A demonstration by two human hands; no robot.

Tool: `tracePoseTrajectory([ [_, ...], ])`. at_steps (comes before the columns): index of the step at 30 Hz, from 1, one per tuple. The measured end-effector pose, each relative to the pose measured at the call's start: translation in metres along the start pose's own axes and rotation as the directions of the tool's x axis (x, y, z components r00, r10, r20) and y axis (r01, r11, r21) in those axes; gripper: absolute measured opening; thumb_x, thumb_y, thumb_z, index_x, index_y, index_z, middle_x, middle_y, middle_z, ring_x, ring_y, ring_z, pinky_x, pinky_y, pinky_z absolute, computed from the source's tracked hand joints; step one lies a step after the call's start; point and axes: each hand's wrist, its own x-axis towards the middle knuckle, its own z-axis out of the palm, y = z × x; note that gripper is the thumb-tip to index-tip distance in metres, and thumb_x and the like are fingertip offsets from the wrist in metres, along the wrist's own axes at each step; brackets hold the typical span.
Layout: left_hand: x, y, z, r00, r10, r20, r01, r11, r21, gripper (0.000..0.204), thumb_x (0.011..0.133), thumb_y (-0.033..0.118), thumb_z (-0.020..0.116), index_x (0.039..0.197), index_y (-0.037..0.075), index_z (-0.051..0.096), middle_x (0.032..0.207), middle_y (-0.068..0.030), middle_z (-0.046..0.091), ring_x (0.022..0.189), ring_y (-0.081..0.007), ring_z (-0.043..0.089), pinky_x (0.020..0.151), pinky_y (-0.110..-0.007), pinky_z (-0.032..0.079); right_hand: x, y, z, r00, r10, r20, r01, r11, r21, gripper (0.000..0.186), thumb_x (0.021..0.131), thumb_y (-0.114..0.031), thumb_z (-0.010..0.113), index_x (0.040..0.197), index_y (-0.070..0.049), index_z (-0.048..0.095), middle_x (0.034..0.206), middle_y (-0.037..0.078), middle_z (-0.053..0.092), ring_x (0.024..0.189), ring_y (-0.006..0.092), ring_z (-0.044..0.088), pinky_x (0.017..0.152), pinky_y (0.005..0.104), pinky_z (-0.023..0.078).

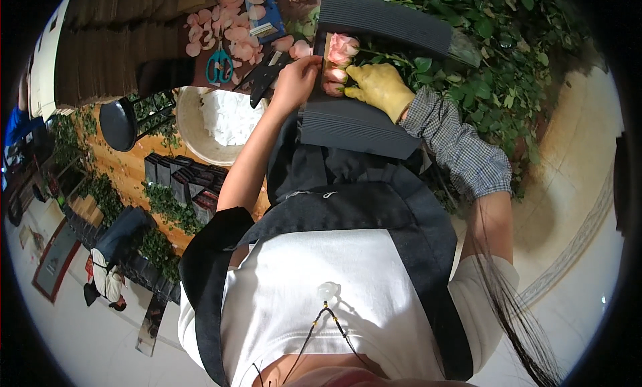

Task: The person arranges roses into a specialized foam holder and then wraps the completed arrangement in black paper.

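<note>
Pink roses (343, 49) lie in a short row, their heads to the left and leafy stems running right. They rest on dark corrugated cardboard (384, 22), which spreads out above and below them over my lap. My bare left hand (297, 82) is closed at the cardboard's left edge, beside the rose heads; its fingertips are partly hidden. My right hand (380, 89) wears a yellow glove and a checked sleeve cover. Its thumb and forefinger close around the lower rose heads, the other fingers tucked out of sight.
Loose petals (241, 36), teal-handled scissors (219, 66) and a black tool (264, 76) lie on the table at upper left. Stacked brown cardboard (120, 49) stands farther left. Below are a tub of white pieces (227, 119) and a black stool (118, 124). Leafy stems (495, 66) heap at right.
</note>
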Motion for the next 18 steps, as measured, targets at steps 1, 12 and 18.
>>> tracePoseTrajectory([
  [1, 0.003, 0.002, 0.001, 1.000, 0.015, 0.015, -0.014, 0.999, -0.044, 0.032, 0.104, -0.001, 0.046, 0.129, -0.011, 0.062, 0.127, -0.0182, 0.069, 0.119, -0.0258, 0.068, 0.102, -0.037, 0.054, 0.000, 0.001, 0.001, 1.000, -0.016, -0.013, 0.016, 1.000, -0.001, 0.044, 0.090, -0.047, 0.074, 0.100, -0.007, 0.062, 0.082, 0.010, 0.073, 0.078, 0.0302, 0.072, 0.069, 0.0439, 0.057],
  [12, 0.006, 0.017, -0.006, 0.981, -0.177, 0.085, 0.195, 0.932, -0.307, 0.039, 0.103, 0.002, 0.050, 0.139, -0.012, 0.053, 0.133, -0.0213, 0.066, 0.124, -0.0265, 0.065, 0.107, -0.035, 0.051, -0.004, 0.000, -0.002, 0.999, -0.044, -0.015, 0.044, 0.999, -0.019, 0.046, 0.088, -0.043, 0.076, 0.110, -0.006, 0.061, 0.084, 0.011, 0.072, 0.079, 0.0316, 0.072, 0.071, 0.0445, 0.056],
  [18, 0.001, 0.026, -0.005, 0.980, -0.183, 0.084, 0.200, 0.932, -0.304, 0.042, 0.102, 0.010, 0.061, 0.140, -0.007, 0.055, 0.139, -0.0164, 0.065, 0.127, -0.0231, 0.063, 0.106, -0.033, 0.049, 0.004, 0.000, -0.003, 1.000, -0.021, -0.011, 0.021, 1.000, 0.003, 0.043, 0.090, -0.045, 0.073, 0.106, -0.006, 0.064, 0.086, 0.013, 0.075, 0.078, 0.0306, 0.074, 0.068, 0.0447, 0.058],
])
